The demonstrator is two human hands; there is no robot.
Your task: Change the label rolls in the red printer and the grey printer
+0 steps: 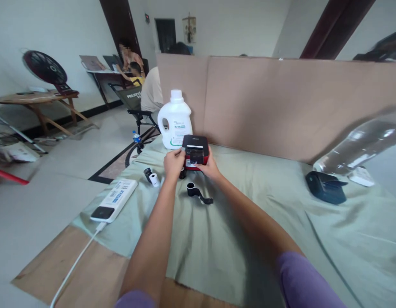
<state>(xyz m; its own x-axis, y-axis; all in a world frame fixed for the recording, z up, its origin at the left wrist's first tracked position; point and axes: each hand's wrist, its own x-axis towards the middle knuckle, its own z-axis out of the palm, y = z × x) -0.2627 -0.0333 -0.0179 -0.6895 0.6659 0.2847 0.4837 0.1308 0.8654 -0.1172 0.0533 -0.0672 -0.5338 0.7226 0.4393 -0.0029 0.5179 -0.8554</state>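
Note:
A small black and red printer is held up over the green cloth, its top face towards me. My right hand grips its right side and lower edge. At the printer's left edge, my left hand is closed, with thumb and fingers pressed against the side; its exact hold is partly hidden. Below them lies a curled black strip with a pale inner side, part of it rolled up. Left of my left wrist are a white paper roll and a small black roll. Another dark piece shows beneath the printer.
A white detergent jug stands behind the printer, before a cardboard panel. To the left lies a white power bank with a cable. A dark blue case and a clear plastic bottle are at right. Several people sit beyond.

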